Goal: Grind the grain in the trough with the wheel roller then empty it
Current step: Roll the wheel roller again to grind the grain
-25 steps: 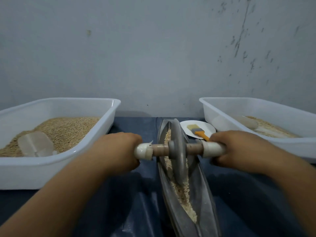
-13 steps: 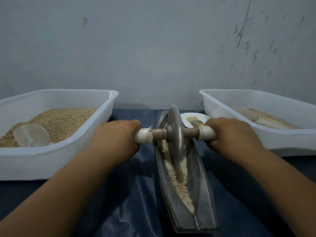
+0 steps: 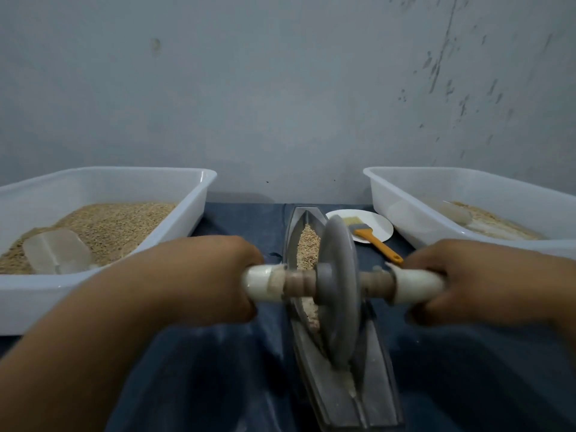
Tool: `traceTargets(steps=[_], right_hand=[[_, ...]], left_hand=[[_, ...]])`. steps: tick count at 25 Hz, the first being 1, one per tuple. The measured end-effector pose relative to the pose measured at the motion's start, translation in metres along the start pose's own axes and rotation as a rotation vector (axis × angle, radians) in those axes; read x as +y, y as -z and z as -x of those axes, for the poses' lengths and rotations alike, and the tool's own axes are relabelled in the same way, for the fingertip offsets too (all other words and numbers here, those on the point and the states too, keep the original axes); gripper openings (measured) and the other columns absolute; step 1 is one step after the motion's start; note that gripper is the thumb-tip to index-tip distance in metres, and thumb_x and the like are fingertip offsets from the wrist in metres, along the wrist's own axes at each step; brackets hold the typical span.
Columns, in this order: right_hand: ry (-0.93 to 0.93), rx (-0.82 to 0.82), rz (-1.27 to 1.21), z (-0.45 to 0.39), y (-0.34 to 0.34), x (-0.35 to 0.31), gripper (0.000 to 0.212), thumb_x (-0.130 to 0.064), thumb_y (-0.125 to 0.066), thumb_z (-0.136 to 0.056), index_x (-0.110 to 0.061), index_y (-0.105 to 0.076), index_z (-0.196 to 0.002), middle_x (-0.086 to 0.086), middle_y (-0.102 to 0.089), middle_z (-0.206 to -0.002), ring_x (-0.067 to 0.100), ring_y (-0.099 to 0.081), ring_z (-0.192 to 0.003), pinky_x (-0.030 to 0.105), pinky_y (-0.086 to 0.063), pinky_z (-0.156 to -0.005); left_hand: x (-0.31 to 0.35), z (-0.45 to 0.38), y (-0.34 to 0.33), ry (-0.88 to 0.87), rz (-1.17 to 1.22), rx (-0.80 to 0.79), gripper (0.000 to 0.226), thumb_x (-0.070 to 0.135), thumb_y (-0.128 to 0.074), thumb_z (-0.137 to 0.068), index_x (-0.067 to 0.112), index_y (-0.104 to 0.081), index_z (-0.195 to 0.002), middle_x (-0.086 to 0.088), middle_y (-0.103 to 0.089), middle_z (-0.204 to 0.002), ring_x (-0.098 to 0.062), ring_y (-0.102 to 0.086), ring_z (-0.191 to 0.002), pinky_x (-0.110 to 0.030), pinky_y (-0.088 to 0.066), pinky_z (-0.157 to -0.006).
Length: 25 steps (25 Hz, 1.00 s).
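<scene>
A long grey metal trough (image 3: 378, 372) lies lengthwise on the dark blue cloth, pointing away from me. Pale grain (image 3: 307, 244) fills its far half. The grey wheel roller (image 3: 338, 291) stands on edge in the trough's near half, its wooden axle ending in white handles. My left hand (image 3: 199, 279) grips the left handle (image 3: 265, 283). My right hand (image 3: 477, 280) grips the right handle (image 3: 417, 285). The wheel hides the grain beneath and behind it.
A white tub (image 3: 103, 182) at the left holds grain and a clear scoop (image 3: 57, 252). Another white tub (image 3: 467, 179) at the right holds ground grain and a scoop. A white plate (image 3: 378, 222) with an orange-handled brush (image 3: 372, 236) sits behind the roller. A grey wall rises close behind.
The roller has come back toward me along the trough, after rolling to the far end half a second ago. Both hands keep their grip on the handles.
</scene>
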State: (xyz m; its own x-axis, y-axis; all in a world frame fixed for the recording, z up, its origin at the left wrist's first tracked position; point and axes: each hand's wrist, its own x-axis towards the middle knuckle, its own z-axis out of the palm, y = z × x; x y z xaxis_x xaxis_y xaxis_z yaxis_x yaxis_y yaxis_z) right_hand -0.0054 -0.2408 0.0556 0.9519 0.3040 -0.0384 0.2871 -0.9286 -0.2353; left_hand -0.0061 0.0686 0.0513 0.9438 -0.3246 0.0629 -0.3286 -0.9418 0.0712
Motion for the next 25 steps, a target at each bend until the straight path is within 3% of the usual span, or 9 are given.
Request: traceTargets(steps=[3,6,9,12,15,18,21,23,25], right_hand=[[-0.046,0.436,0.181,-0.037,-0.022,-0.008,0.021,-0.042,-0.070,-0.076,-0.041,-0.064,-0.096,-0.011,-0.067,-0.091,0.014,-0.063,-0.086,0.032,-0.048,-0.071],[-0.018,0.551,0.342,-0.056,-0.028,-0.013,0.013,-0.036,-0.064,-0.084,-0.034,-0.064,-0.097,-0.003,-0.066,-0.096,0.025,-0.060,-0.090,0.033,-0.043,-0.070],[-0.038,0.266,0.182,-0.037,-0.011,-0.004,0.017,-0.043,-0.072,-0.070,-0.038,-0.060,-0.081,-0.009,-0.066,-0.080,0.010,-0.061,-0.072,0.030,-0.044,-0.060],[-0.014,-0.114,-0.021,0.001,0.010,0.003,0.048,-0.063,-0.070,-0.050,-0.048,-0.065,-0.095,-0.018,-0.067,-0.080,0.001,-0.065,-0.068,0.028,-0.054,-0.062],[0.031,-0.191,-0.071,0.017,0.016,0.004,0.058,-0.068,-0.072,-0.050,-0.047,-0.065,-0.103,-0.016,-0.070,-0.081,0.002,-0.066,-0.066,0.029,-0.056,-0.061],[-0.011,0.067,0.008,-0.009,-0.004,-0.001,0.040,-0.060,-0.072,-0.054,-0.048,-0.065,-0.091,-0.015,-0.068,-0.078,0.004,-0.064,-0.069,0.031,-0.053,-0.064],[-0.077,0.444,0.144,-0.044,-0.028,-0.011,0.018,-0.039,-0.071,-0.077,-0.038,-0.064,-0.094,-0.009,-0.067,-0.094,0.021,-0.063,-0.093,0.032,-0.047,-0.071],[-0.053,0.526,0.255,-0.053,-0.032,-0.015,0.019,-0.038,-0.066,-0.083,-0.037,-0.064,-0.102,-0.007,-0.067,-0.099,0.023,-0.061,-0.095,0.031,-0.042,-0.069],[-0.022,0.450,0.261,-0.043,-0.021,-0.012,0.015,-0.041,-0.069,-0.078,-0.042,-0.062,-0.092,-0.012,-0.066,-0.087,0.014,-0.062,-0.083,0.029,-0.039,-0.061]], left_hand=[[-0.002,-0.028,-0.024,0.137,-0.092,0.305,0.013,0.035,-0.062,-0.079,0.031,-0.049,-0.078,0.010,-0.057,-0.072,-0.010,-0.055,-0.068,-0.027,-0.040,-0.059],[-0.008,-0.041,-0.035,0.192,-0.084,0.329,0.012,0.032,-0.058,-0.082,0.030,-0.047,-0.081,0.007,-0.058,-0.079,-0.017,-0.056,-0.074,-0.030,-0.046,-0.066],[-0.008,-0.030,-0.022,0.114,-0.030,0.121,0.014,0.028,-0.065,-0.074,0.030,-0.051,-0.076,0.007,-0.062,-0.078,-0.011,-0.060,-0.072,-0.030,-0.051,-0.066],[-0.003,0.000,0.005,-0.008,0.047,-0.079,0.019,0.034,-0.069,-0.066,0.041,-0.058,-0.080,0.011,-0.065,-0.069,-0.003,-0.061,-0.056,-0.021,-0.043,-0.050],[0.000,0.015,0.018,-0.035,0.048,-0.153,0.031,0.043,-0.070,-0.064,0.052,-0.054,-0.088,0.024,-0.064,-0.073,0.004,-0.061,-0.058,-0.018,-0.042,-0.049],[0.004,-0.007,-0.004,0.035,-0.078,0.072,0.016,0.037,-0.067,-0.070,0.038,-0.055,-0.080,0.011,-0.062,-0.069,-0.004,-0.059,-0.060,-0.023,-0.041,-0.053],[0.003,-0.032,-0.027,0.111,-0.133,0.354,0.011,0.031,-0.059,-0.081,0.030,-0.049,-0.080,0.008,-0.057,-0.075,-0.013,-0.056,-0.072,-0.029,-0.045,-0.064],[-0.003,-0.041,-0.031,0.134,-0.081,0.315,0.011,0.030,-0.059,-0.082,0.031,-0.048,-0.082,0.007,-0.059,-0.081,-0.015,-0.057,-0.076,-0.031,-0.048,-0.070],[-0.007,-0.037,-0.026,0.121,-0.025,0.141,0.015,0.029,-0.064,-0.079,0.032,-0.051,-0.083,0.008,-0.062,-0.085,-0.014,-0.060,-0.079,-0.032,-0.051,-0.074]])
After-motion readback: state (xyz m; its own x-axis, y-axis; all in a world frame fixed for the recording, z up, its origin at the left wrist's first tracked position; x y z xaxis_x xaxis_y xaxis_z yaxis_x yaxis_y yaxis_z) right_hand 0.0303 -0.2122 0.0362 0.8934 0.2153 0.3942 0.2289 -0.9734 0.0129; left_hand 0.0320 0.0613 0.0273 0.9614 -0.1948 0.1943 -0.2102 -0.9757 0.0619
